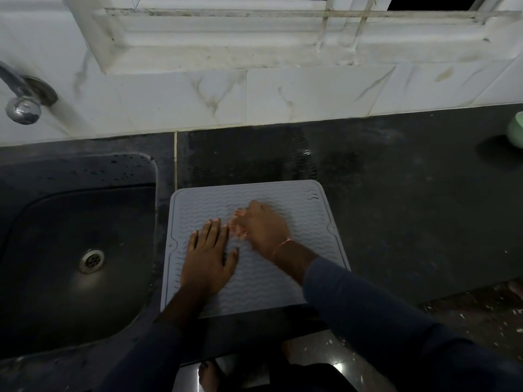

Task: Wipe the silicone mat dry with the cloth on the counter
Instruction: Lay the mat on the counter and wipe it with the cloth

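A grey silicone mat (305, 210) with a wavy ribbed surface lies flat on the dark counter, just right of the sink. My left hand (208, 254) rests flat on the mat's left half, fingers spread, holding nothing. My right hand (261, 226) is on the middle of the mat, blurred by motion, its fingers closed on a small pinkish cloth (237, 226) that shows at its left edge. Most of the cloth is hidden under the hand.
A dark sink (56, 250) with a metal drain (91, 259) sits left of the mat, a chrome tap (22, 97) above it. The counter (410, 207) stretches right to a pale green object (516, 131) at the edge. A tiled wall stands behind.
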Demonstrator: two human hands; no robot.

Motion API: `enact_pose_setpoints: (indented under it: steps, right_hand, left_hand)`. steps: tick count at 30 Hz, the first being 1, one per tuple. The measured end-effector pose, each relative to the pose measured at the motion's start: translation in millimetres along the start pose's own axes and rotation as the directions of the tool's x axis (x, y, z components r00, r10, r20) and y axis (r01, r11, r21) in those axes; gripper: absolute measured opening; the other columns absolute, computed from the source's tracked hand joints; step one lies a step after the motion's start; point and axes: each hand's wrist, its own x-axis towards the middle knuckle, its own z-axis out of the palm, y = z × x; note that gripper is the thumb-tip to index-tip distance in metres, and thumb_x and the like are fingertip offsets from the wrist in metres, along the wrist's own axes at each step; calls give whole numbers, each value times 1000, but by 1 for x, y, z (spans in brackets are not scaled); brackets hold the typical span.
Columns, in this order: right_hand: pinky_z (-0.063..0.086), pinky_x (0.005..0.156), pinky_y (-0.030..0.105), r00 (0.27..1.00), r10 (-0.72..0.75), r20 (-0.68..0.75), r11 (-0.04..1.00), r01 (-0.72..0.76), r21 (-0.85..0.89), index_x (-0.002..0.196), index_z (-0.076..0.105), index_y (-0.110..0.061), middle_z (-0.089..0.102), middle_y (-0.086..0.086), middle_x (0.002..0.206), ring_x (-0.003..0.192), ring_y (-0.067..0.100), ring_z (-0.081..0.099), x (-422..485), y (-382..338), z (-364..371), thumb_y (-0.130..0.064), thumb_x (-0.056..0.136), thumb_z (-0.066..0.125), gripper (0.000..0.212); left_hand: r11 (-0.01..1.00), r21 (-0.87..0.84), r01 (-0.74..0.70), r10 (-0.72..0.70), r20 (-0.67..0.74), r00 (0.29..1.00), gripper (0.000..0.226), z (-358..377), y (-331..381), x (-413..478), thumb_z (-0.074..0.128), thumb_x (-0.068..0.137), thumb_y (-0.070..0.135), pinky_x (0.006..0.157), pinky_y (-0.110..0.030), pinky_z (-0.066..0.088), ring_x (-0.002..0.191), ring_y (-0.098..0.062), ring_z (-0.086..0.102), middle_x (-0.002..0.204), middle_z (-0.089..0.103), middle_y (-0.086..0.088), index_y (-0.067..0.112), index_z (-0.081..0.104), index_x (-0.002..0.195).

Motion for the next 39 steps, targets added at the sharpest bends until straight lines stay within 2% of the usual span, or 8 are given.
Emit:
enact_pose_setpoints:
  steps: [3,9,16,20,24,27,34,39]
  right_hand:
    - [46,86,38,1000,6,15,997,-4,-81,123,57,-35,46,2,117,111,22,45,-25,67,-21,-47,95,48,31]
    - [48,89,42,920,388,50,910,-374,-176,114,67,-28,51,9,119,113,31,53,-22,127,-58,-41,92,55,29]
    - [49,88,37,991,49,128,984,-69,163,117,64,-31,51,7,120,106,25,53,-18,-14,-10,-27,90,61,27]
    - [46,89,31,999,32,44,985,-39,169,116,68,-27,55,-3,111,103,12,51,-38,42,-25,-25,96,54,24]
    - [47,80,33,932,355,67,935,-353,-39,111,68,-38,50,-2,98,103,18,56,-58,141,-64,-38,96,51,23]
    - [48,65,26,869,486,93,867,-493,72,97,75,-30,70,3,94,87,25,71,-47,146,-79,-35,88,62,16]
    - [46,95,42,988,153,33,980,-156,122,127,56,-33,46,6,126,115,27,48,22,14,-15,-37,89,61,39]
    - [44,93,38,998,67,19,998,-66,-17,123,61,-35,51,3,117,113,24,46,13,67,-22,-45,97,48,30]
  left_hand:
    - [1000,-22,-6,6,3,1000,69,0,-1,-1,20,95,57,120,-44,3,149,-20,5,161,14,-6,20,20,153]
    - [999,-40,-15,15,7,1000,68,-1,-1,0,22,96,56,120,-47,5,149,-20,4,161,12,-7,19,18,153]
    - [1000,-1,-8,8,0,1000,71,0,-1,-1,21,94,57,120,-46,6,149,-21,8,160,16,-8,17,23,152]
    - [1000,-19,-13,13,3,1000,69,0,-2,-1,19,95,57,120,-45,4,148,-18,4,161,14,-7,19,20,153]
    - [1000,-16,-19,19,5,1000,71,-2,-2,-1,15,95,59,120,-44,3,148,-17,2,161,12,-6,19,18,153]
    - [998,-69,10,-11,-8,1000,75,-4,3,1,20,91,61,120,-46,1,148,-17,4,161,15,-6,17,23,152]
    - [973,-175,148,-151,0,989,72,0,36,39,27,94,52,121,-43,1,148,-18,7,161,13,-8,14,13,154]
    - [978,-94,188,-191,-25,981,67,4,40,39,28,98,44,121,-39,1,148,-20,9,161,14,-11,8,17,152]
